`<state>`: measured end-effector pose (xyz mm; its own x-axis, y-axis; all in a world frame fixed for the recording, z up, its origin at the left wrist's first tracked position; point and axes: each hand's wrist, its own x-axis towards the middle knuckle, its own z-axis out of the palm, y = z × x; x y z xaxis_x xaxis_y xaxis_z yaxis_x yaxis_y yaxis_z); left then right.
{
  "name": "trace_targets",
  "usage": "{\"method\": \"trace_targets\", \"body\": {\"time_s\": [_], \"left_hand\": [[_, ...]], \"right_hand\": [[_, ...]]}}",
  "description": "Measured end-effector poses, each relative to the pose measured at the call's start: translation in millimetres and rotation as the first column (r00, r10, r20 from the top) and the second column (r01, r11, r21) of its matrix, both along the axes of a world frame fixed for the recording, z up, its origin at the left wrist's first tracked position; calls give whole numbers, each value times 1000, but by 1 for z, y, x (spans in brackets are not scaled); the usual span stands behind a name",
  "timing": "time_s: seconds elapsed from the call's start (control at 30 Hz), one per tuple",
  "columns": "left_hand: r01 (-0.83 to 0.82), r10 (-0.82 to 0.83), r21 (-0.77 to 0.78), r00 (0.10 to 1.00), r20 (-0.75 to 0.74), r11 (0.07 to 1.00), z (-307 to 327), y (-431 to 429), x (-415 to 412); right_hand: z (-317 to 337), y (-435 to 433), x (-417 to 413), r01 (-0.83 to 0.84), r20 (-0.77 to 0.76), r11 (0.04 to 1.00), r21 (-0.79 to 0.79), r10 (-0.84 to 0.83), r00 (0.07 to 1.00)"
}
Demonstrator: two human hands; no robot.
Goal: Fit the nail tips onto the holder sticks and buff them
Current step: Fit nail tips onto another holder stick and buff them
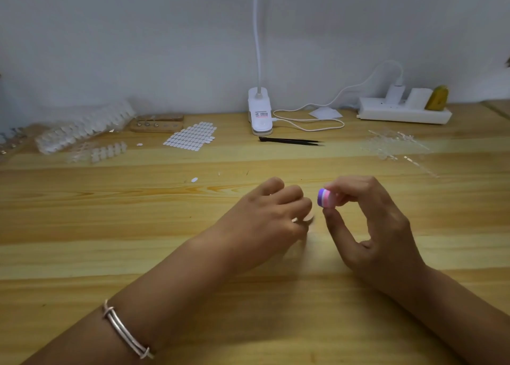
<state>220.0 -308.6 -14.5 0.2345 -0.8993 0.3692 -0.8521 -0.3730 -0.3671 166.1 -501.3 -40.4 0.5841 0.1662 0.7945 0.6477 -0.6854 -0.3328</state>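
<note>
head view: buffing step, judged from what sits in each hand. pinches buffer block [327, 198] in right hand [378, 226] between thumb tip below and fingertips above, snug narrow pinch, rest of the fingers bent loosely behind. curls left hand [271, 215] fingers inward over something small and pale, likely a nail tip [303, 219] (too blurred to tell whether it is on a stick). holds both near centre front over the table [138, 212], block just beside the left fingers, contact not clear. to do it well: keep the left pinch steady and the tip face turned up toward the block, lay a flat face of the block on it, stroke lightly in one direction, roll the tip to reach the edges, go easy on pressure (probably flexes or slips out if pushed hard). brace both wrists low for control. look of the block: small, squat, rounded corners, stacked purple, white and pink layers, purple end pointing at the left hand. look of the tip: pale, thin, smeared, mostly hidden under the fingers. more stock well apart at back left: nail tip sheets [82, 132], wooden holder base [157, 123] with what seem a few stick heads in it, white tab sheet [190, 136], one loose tab [194, 180] nearer the hands. tweezers [289, 141] flat beside the clip lamp [259, 113] at back centre, likely not needed for this step.
</note>
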Motion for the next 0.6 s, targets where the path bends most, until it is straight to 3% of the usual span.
{"method": "trace_targets", "body": {"time_s": [0.13, 0.23, 0.3, 0.37, 0.43, 0.6], "left_hand": [[-7, 7, -139, 1000, -3, 990, -1, -3, -1], [-106, -29, -444, 958, -286, 890, -2, -1, -18], [-286, -100, -576, 832, -546, 765, -3, 4, -33], [-470, -221, -615, 651, -726, 634, -1, 10, -46], [-552, -308, -614, 549, -777, 564, 1, 14, -53], [-578, -412, -649, 501, -761, 495, 4, 16, -55]], "right_hand": [[2, -3, -1, 10, -22, 999, 36, -9, 1000], [6, -3, -2, 21, -68, 993, 116, -14, 998], [9, -2, -3, 18, -102, 985, 170, 0, 995], [11, 1, -6, -24, -119, 982, 186, 47, 992], [11, 5, -10, -91, -117, 983, 158, 110, 987], [8, 12, -15, -196, -104, 973, 124, 209, 972]]}}
